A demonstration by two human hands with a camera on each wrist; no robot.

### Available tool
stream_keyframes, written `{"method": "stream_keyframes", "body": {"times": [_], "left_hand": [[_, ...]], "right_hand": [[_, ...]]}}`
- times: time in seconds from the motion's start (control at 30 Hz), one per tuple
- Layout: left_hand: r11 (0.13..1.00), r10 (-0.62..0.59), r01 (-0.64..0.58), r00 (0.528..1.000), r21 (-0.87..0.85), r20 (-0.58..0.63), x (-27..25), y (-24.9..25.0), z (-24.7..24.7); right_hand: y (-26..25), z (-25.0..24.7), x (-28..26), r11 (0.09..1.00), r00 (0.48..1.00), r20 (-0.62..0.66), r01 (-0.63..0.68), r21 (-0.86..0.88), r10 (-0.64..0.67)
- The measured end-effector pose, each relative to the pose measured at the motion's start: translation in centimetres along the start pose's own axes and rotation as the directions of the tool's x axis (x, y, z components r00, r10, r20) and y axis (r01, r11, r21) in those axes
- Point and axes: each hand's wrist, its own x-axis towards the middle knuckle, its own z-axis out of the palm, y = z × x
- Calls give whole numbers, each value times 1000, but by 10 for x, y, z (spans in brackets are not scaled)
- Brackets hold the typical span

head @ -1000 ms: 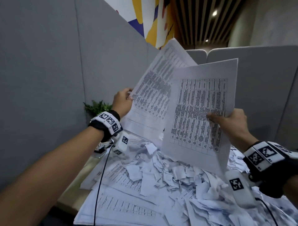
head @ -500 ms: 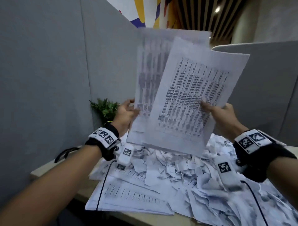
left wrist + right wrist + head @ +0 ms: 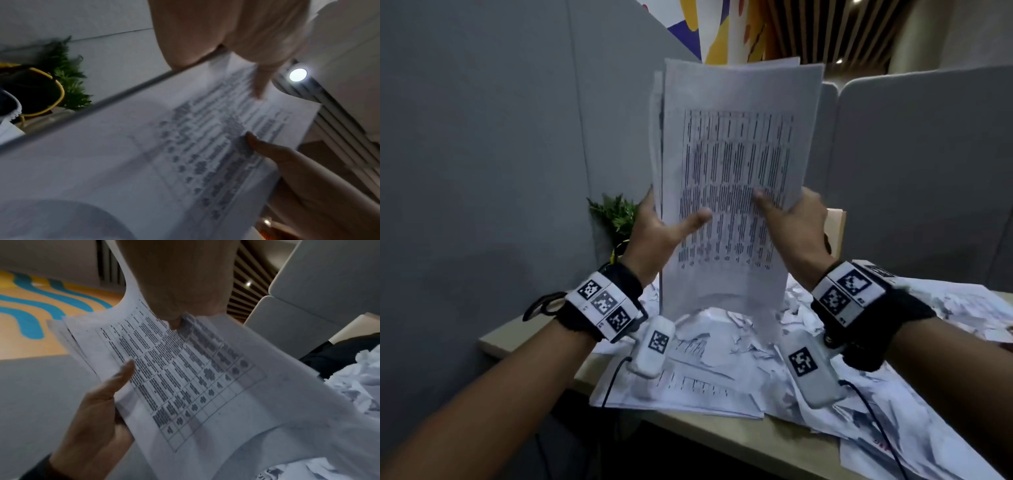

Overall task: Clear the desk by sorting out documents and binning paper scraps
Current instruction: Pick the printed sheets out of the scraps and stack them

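Now, arms: both forearms reach forward and up over the desk, the hands raised level with each other on either side of the papers.
Left hand [image 3: 654, 233]: it grips the left edge of the upright sheaf of white printed sheets with a table of dark text [image 3: 732, 178]; the thumb lies across the front page and the fingers are behind, out of sight in the head view.
Right hand [image 3: 794, 226]: it holds the right edge of the same sheaf, thumb pressed on the printed front, fingers wrapped behind the paper.
Sheaf position: held in the air above the desk, between the two hands, its lower edge just over the heap of scraps.
Sheaf direction: long axis near vertical, printed face toward the person; the top leans slightly away, and the sheets are not squared, with edges of the rear pages showing at the left and top.
Scraps: a heap of torn white paper pieces [image 3: 729, 325] covers the pale wooden desk [image 3: 722, 435].
Flat pages: several printed white sheets [image 3: 688, 383] lie under the heap near the front edge.
Surroundings: grey fabric partition panels [image 3: 482, 154] enclose the desk; a small green leafy plant [image 3: 616, 212] stands in the corner behind the left hand.
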Motion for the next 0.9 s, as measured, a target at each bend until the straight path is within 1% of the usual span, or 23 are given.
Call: {"method": "stream_keyframes", "body": {"times": [0.03,0.07,0.1,0.17,0.23,0.3,0.37,0.47,0.6,0.67,0.73,0.8,0.87,0.9], "left_hand": [[1000,9,-8,998,27,-60,2,2,0],[999,-2,7,994,46,-109,4,3,-3],[999,-16,21,991,42,-130,6,1,-7],[995,-90,96,988,40,-126,5,-11,-19],[982,-189,191,976,6,-112,1,-25,-31],[971,-236,231,967,-62,-93,-9,-29,-38],[960,-257,247,965,-135,-57,-14,-31,-43],[950,-277,260,958,-175,-75,-15,-26,-46],[968,-231,223,971,-112,-59,-4,-20,-42],[970,-237,229,967,-85,-96,-1,-24,-40],[960,-281,278,952,-37,-123,-4,-33,-39],[960,-274,279,954,25,-121,-7,-40,-38],[971,-233,237,969,44,-76,-4,-39,-39],[977,-214,215,976,16,-49,0,-32,-38]], "right_hand": [[-2,4,-1,999,1000,9,10,47,-10],[-2,5,-2,995,1000,22,-8,102,5],[0,6,-2,991,998,47,-34,130,28],[9,6,-3,985,983,150,-128,119,109],[20,6,-5,968,941,266,-237,79,208],[26,5,-8,946,897,345,-317,69,275],[29,5,-10,939,865,416,-337,70,280],[25,3,-11,936,852,466,-330,122,239],[16,4,-10,897,836,509,-367,245,203],[20,5,-12,892,816,538,-385,237,209],[29,5,-19,913,800,556,-373,164,227],[37,6,-25,938,807,543,-332,96,230],[37,7,-23,956,848,491,-279,93,199],[35,7,-19,963,876,449,-246,107,174]]}}
